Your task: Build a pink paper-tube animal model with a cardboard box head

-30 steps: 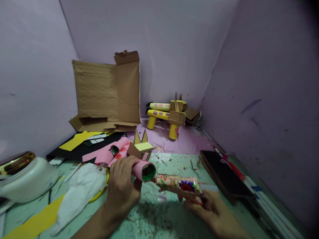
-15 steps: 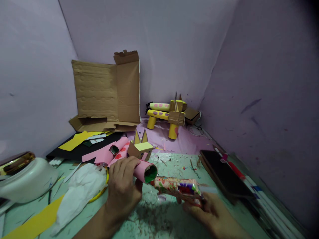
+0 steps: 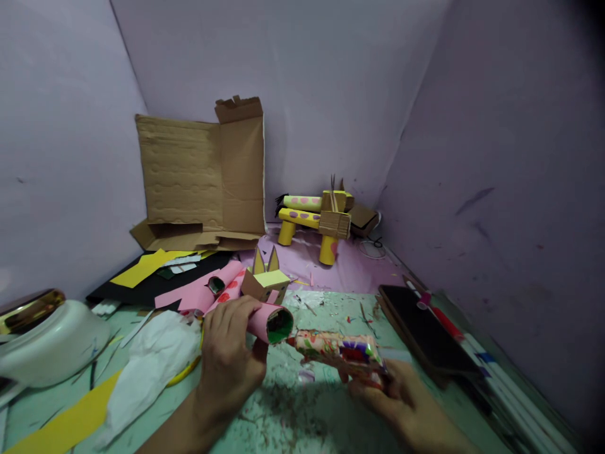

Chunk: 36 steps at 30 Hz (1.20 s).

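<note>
My left hand (image 3: 234,343) is wrapped round a pink paper-covered tube (image 3: 259,323); its open end, green inside, faces right. In my right hand (image 3: 392,391) is a hot glue gun (image 3: 338,350) with a colourful patterned wrap, gripped at its handle. The nozzle points left, close by the lower rim of the tube; whether it touches I cannot tell. A clear glue stick (image 3: 396,355) sticks out of the back of the gun. Just behind the tube stands a small cardboard box head (image 3: 267,285) with two pointed ears, joined to or resting against a pink body with red spots.
Yellow spotted cardboard animals (image 3: 307,217) stand at the back, beside an opened cardboard box (image 3: 203,170). On the left lie a crumpled white tissue (image 3: 158,347), yellow paper (image 3: 70,419) and a white pot (image 3: 57,343). A dark phone-like slab (image 3: 428,331) and markers (image 3: 496,372) lie right.
The pink tube and my left hand have shifted slightly left. The glue gun's nozzle has risen a little beside the tube's rim, and the gun stays in my right hand.
</note>
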Available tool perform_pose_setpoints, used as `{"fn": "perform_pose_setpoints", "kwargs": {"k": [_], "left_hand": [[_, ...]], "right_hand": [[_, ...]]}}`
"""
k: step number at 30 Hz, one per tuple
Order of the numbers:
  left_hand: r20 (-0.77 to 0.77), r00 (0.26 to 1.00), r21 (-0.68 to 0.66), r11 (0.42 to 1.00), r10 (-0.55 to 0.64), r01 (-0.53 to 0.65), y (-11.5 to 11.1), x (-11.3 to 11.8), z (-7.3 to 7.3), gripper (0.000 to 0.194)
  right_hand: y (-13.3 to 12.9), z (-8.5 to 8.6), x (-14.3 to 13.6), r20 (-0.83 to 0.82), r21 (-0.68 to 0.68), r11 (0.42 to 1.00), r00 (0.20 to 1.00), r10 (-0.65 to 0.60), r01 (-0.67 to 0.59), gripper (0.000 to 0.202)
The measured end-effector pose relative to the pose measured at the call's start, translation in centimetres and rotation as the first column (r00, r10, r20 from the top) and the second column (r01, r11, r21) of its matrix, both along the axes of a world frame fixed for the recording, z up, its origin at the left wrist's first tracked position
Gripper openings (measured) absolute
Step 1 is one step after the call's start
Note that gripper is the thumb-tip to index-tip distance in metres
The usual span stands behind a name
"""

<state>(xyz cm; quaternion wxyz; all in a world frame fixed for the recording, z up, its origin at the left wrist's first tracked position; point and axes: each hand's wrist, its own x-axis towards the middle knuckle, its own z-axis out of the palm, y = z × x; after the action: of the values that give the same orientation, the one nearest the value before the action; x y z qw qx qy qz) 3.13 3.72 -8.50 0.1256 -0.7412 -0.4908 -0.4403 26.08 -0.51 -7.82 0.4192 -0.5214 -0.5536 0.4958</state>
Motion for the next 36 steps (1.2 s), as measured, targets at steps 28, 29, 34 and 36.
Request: {"fn": "perform_pose_setpoints", "kwargs": {"k": [28, 29, 34, 36], "left_hand": [[0.01, 0.997, 0.009, 0.997, -0.08, 0.08, -0.2, 0.2, -0.4, 0.029], [0.011, 0.997, 0.01, 0.997, -0.08, 0.08, -0.2, 0.2, -0.4, 0.03], [0.015, 0.998, 0.0, 0.998, -0.068, 0.068, -0.3, 0.2, -0.4, 0.032], [0.013, 0.997, -0.005, 0.997, -0.08, 0.08, -0.3, 0.3, -0.4, 0.031]], "right_hand": [[1.1, -1.1, 1.6, 0.017, 0.101, 0.992, 0.998, 0.068, -0.069, 0.022], [1.1, -1.1, 1.6, 0.014, 0.098, 0.993, 0.998, 0.069, -0.07, 0.023], [1.0, -0.7, 1.1, -0.013, 0.074, 0.996, 0.999, 0.05, -0.049, 0.024], [0.9, -0.3, 0.9, -0.018, 0.065, 0.997, 0.999, 0.031, -0.03, 0.023]]}}
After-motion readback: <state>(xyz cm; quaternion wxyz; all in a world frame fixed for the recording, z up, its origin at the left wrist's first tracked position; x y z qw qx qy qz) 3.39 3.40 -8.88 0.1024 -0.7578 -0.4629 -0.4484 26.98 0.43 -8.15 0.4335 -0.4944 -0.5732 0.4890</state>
